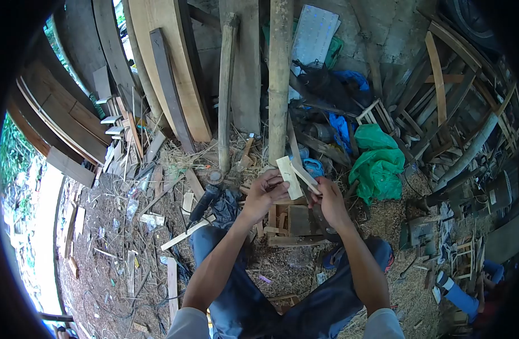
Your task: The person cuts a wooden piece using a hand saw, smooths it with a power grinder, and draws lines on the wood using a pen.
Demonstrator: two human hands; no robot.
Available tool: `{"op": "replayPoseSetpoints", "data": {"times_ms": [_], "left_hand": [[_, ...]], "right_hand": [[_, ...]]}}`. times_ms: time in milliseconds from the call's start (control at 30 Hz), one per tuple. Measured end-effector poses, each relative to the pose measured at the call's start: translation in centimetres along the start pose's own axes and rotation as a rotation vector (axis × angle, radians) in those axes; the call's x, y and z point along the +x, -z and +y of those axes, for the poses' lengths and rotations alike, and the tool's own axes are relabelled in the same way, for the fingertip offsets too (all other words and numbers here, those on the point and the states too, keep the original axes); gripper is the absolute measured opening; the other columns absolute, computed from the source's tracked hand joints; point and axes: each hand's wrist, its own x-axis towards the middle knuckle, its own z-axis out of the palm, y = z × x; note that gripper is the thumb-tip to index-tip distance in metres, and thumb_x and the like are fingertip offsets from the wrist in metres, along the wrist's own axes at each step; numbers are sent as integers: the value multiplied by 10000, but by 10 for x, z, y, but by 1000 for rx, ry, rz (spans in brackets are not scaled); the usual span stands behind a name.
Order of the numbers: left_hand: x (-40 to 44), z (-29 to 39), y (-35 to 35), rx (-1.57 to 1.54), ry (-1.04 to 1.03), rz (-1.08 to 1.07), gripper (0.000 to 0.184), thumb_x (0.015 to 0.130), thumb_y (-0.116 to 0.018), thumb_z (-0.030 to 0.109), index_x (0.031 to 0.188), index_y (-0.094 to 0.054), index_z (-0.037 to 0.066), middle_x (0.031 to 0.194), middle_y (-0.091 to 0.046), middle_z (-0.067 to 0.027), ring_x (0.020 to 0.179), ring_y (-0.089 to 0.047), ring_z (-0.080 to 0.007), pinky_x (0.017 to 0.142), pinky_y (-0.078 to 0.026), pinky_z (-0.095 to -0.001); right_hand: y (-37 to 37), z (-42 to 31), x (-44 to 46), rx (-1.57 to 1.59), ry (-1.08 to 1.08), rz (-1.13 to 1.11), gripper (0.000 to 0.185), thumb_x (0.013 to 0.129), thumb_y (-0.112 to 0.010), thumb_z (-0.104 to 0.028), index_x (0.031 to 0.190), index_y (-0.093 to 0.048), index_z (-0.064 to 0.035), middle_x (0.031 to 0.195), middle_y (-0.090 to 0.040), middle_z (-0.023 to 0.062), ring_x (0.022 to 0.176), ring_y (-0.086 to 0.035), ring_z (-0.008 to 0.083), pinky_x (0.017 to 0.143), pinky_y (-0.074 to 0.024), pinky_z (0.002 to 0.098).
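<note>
In front of my knees, my left hand point(266, 195) grips a short, flat, pale wood piece point(289, 178), its thumb on the near face. My right hand point(329, 202) pinches the lower end of a narrower pale strip point(304, 176). The strip slants up to the left, and its upper end meets or overlaps the flat piece. Below both hands is a low wooden block point(302, 221) on the littered ground. A dark tool with a round end point(206, 202) lies left of my left hand, beside a crumpled black bag point(228, 207).
Bamboo and wooden poles point(279, 85) stand ahead. Long boards point(175, 68) lean at the left. A green plastic bag point(377, 161) lies at the right, near stacked wood frames point(440, 85). Offcuts and shavings cover the ground. Another person's leg point(460, 296) shows at the lower right.
</note>
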Motion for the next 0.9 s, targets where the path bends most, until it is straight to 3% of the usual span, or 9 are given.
{"op": "replayPoseSetpoints", "data": {"times_ms": [133,200,233,333,433,500,600,700,900], "left_hand": [[5,-3,-4,-2,9,19,316,928,-597,44,1221,-505,-33,1116,-646,-136,1018,-644,-203,900,-545,-355],[5,-4,-4,13,-18,35,321,927,-600,49,1224,-506,-30,1100,-650,-138,1004,-649,-201,883,-553,-350],[5,-4,-4,12,-15,36,321,927,-600,49,1224,-506,-30,1100,-650,-138,1004,-649,-201,883,-553,-350],[5,-4,-4,65,-10,61,322,928,-604,59,1223,-508,-28,1091,-654,-138,982,-653,-198,858,-558,-337],[5,-6,-1,25,-17,41,327,929,-611,76,1223,-510,-25,1090,-656,-130,963,-655,-189,833,-559,-324],[7,-8,1,47,-16,40,340,930,-617,91,1231,-511,-25,1086,-657,-131,952,-655,-183,819,-559,-318],[6,-5,1,33,-31,38,353,931,-618,104,1241,-510,-26,1080,-659,-129,953,-654,-179,817,-560,-318],[6,-3,1,52,-23,47,359,933,-617,109,1247,-511,-28,1085,-660,-130,958,-652,-178,817,-560,-315],[7,-3,1,84,-21,40,373,921,-627,95,1263,-515,-3,1094,-668,-116,959,-644,-158,804,-543,-301]], "right_hand": [[0,-7,3,-28,14,58,437,1017,-378,-384,1153,-507,10,816,-519,57,676,-515,125,613,-452,292],[-4,-16,-1,-474,144,155,494,1025,-344,-468,1168,-489,-17,853,-523,55,694,-506,138,634,-446,294],[-6,-17,-2,-473,142,155,494,1025,-344,-468,1168,-489,-17,853,-523,55,694,-506,138,634,-446,294],[-7,-14,0,-262,162,199,493,1014,-359,-518,986,-535,-59,798,-450,-11,638,-422,69,591,-399,240],[-4,-11,4,-375,393,217,478,1022,-370,-488,1032,-563,-51,792,-484,-10,651,-423,73,599,-398,244],[-2,-22,-3,-319,165,138,434,1023,-432,-416,1100,-581,-16,810,-557,3,669,-475,75,611,-422,238],[-2,-13,2,-288,262,135,323,1002,-517,-280,1076,-616,19,817,-627,30,659,-530,83,609,-446,262],[-9,-14,0,-91,169,114,252,957,-603,-180,1089,-623,34,828,-645,37,656,-559,66,576,-459,234],[-12,-7,2,-254,98,84,347,908,-679,-174,1165,-623,54,852,-678,57,697,-598,69,606,-508,238]]}}
